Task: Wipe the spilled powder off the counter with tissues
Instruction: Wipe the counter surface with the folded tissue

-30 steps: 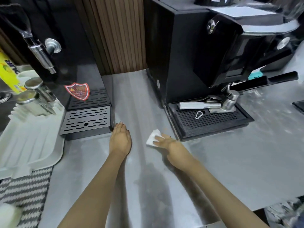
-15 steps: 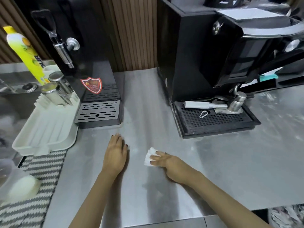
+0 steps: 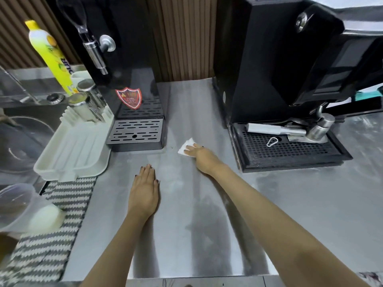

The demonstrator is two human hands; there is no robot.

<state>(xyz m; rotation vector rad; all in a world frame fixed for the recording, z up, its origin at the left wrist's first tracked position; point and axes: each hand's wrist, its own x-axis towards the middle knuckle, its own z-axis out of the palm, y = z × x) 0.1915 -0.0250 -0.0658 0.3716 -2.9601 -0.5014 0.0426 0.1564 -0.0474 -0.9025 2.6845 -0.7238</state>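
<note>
Tissue (image 3: 185, 148) and right hand (image 3: 202, 156) have gone forward again: half a second ago the folded white pad was drawn back toward the person, in front of both machines, and now it lies deeper on the counter (image 3: 290, 214), in the lane between the dispenser's drip tray (image 3: 135, 134) and the coffee machine's drip tray (image 3: 290, 150), about level with the dispenser tray's front edge. The right hand lies flat on it, fingers extended and pressing the pad to the steel, not curled round it. The left hand (image 3: 145, 189) has kept its place, palm down with fingers straight and together, resting on the counter nearer the person and holding nothing; it seems only to brace. This out-and-back travel reads as a scrubbing stroke along the one lane, so the wiping is in progress and not finished. A faint pale film of powder (image 3: 173, 183) shows just to the right of the left hand, and more whitish smears lie on the steel far to the right past the coffee machine's tray, so further passes look needed. The small pad covers little ground per stroke, and pushing dust toward the back risks lodging it under the tray edges.
</note>
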